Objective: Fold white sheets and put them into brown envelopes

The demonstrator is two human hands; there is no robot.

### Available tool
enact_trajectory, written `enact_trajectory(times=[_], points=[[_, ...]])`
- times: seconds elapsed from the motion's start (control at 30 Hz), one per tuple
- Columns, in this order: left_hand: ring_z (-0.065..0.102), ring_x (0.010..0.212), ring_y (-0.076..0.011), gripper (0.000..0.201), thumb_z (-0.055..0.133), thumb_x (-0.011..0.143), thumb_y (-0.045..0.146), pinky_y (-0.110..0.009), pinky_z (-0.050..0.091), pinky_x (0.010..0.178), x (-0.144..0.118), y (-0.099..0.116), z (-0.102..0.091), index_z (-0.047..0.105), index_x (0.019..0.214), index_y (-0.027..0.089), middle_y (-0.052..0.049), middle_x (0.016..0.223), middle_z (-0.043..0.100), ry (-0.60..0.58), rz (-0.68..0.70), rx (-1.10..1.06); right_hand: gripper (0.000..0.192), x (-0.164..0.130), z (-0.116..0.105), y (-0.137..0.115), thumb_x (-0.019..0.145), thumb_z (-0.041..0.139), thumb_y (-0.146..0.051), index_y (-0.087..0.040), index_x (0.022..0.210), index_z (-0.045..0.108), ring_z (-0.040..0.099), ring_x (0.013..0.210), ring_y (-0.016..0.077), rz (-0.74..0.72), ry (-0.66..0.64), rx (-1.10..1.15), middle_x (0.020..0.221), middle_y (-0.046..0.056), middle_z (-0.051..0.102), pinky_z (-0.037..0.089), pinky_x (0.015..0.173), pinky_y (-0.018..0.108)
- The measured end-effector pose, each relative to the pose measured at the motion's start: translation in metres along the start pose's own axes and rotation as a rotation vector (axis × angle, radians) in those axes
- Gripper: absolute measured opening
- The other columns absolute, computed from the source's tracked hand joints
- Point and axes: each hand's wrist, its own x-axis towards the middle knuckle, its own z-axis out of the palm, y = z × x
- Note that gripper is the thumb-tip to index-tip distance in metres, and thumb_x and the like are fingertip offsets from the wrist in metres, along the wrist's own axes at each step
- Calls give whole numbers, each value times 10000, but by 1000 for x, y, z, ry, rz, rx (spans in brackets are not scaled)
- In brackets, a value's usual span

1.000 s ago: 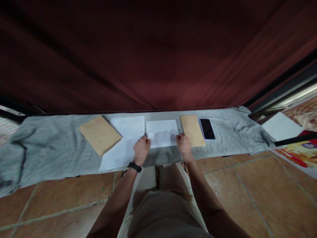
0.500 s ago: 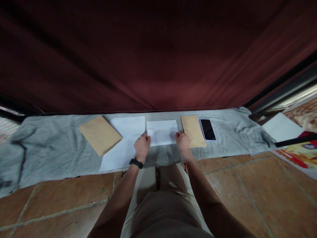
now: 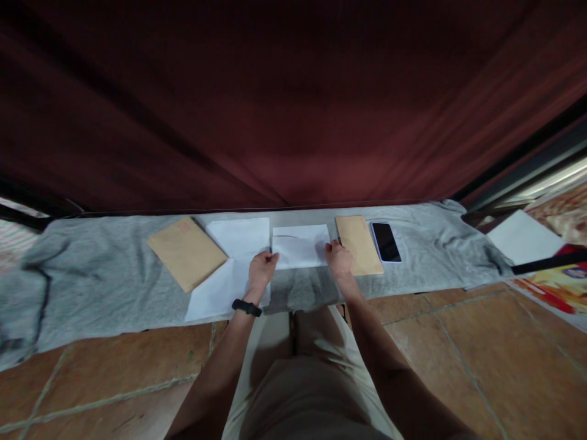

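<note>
Between the hands [image 3: 263,267], folded white paper [image 3: 301,249]

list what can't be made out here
All in the head view:
Grip of the left hand and right hand at the white paper: too small to tell if pinching.
White sheets: partly covered by the left brown envelope, number unclear.
Red print on that envelope: too small to read.
Grey cloth: left end cut off by the picture's edge.
Printed sheet: cut off by the right edge.

Folded wht paper [image 3: 300,249] lies approx flat on gry cloth [image 3: 426,244]
</note>
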Motion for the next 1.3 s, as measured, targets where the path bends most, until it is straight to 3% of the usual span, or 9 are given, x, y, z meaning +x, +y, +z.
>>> enact_trajectory(times=[0.43, 0.7, 1.3], points=[[715, 932, -272, 279, 513, 950, 402, -318, 473, 731, -3, 23, -2, 732, 974, 230, -117, 982, 775, 42, -85, 207, 342, 13, -3, -6, 1037, 446, -319, -107, 1137, 695, 739, 905, 227, -14, 27, -17, 928, 168, 756, 531, 806, 300], [719, 941, -259, 311, 455, 995, 389, -311, 482, 753, -4, 35, -2, 701, 1065, 211, -128, 992, 767, 69, -62, 380, 333, 22, -8, -11, 1035, 444, -308, -121, 1128, 703, 747, 919, 232, -25, 27, -21, 957, 167, 760, 538, 803, 299], [718, 973, -278, 345, 432, 1013, 391, -329, 473, 778, -3, 41, 0, 682, 1132, 184, -157, 1024, 758, 64, -86, 395, 362, 30, -3, -14, 1034, 426, -313, -117, 1138, 712, 742, 898, 241, -2, 32, -28, 952, 173, 753, 545, 797, 326]])
